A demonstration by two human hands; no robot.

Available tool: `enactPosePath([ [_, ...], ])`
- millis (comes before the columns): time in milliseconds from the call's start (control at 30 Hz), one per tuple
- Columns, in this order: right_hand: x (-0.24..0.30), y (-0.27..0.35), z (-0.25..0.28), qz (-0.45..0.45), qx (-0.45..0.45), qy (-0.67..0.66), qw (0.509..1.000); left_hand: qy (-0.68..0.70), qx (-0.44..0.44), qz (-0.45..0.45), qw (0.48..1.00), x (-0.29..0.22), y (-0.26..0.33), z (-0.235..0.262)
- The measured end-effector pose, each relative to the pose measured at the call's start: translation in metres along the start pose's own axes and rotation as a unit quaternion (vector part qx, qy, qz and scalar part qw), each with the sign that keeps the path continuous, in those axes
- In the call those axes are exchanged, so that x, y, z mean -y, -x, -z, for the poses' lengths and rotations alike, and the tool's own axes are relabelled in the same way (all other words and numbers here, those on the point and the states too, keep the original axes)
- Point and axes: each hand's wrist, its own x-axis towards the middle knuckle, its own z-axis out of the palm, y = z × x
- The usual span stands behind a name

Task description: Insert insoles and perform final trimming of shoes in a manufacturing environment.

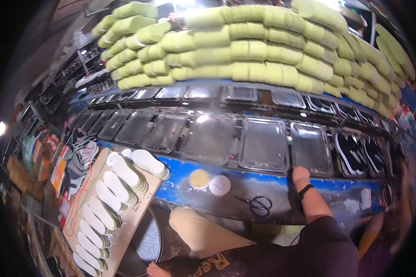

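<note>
From where I stand, on the far left a tan board holds rows of white insoles, laid in little leaning piles; next to it, low down, is a round tub with pale bits in it; the person's left hand is just below that tub, at the bottom edge, and I cannot tell if its fingers are apart or together; on the blue and black bench come a yellow round pad, a white round pad and black scissors; behind them runs a line of clear trays, and one tray sits ahead and to the left of the right hand; the nearest tray is straight ahead of that hand and a bit to its right, with its long side pointing away from the person; the right hand is much the nearer one, close by the tray's front left corner; its fingers look curled down, but I cannot tell if they pinch the rim or hold nothing; farther right, black shoe tops lie in the next tray.
</note>
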Motion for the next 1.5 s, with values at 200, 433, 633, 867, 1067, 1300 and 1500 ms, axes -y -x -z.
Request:
enactPosePath([
  [200, -0.046, -0.005, 0.034, -0.050, -0.033, -0.139, 0.988, -0.060, -0.166, -0.063, 0.982, 0.005, -0.010, -0.011],
  [433, -0.231, -0.037, 0.032, -0.226, -0.186, -0.116, 0.949, 0.107, 0.142, -0.019, 0.984, 0.026, -0.012, -0.024],
  [633, -0.326, -0.032, 0.031, -0.277, -0.166, -0.030, 0.946, 0.101, 0.146, -0.048, 0.983, 0.032, -0.014, -0.035],
  [867, -0.357, -0.054, 0.027, -0.310, -0.010, -0.085, 0.947, 0.102, 0.142, -0.097, 0.980, 0.037, -0.015, -0.032],
  [1067, -0.357, -0.088, 0.023, -0.194, -0.091, -0.050, 0.975, 0.065, 0.224, -0.115, 0.966, 0.052, -0.018, -0.059],
  [1300, -0.242, -0.036, 0.052, -0.148, -0.094, -0.122, 0.977, 0.133, 0.143, -0.111, 0.974, 0.051, -0.008, -0.050],
  [1500, -0.114, -0.017, 0.135, -0.049, -0.178, -0.138, 0.973, 0.154, 0.177, 0.055, 0.971, 0.017, -0.020, -0.025],
])
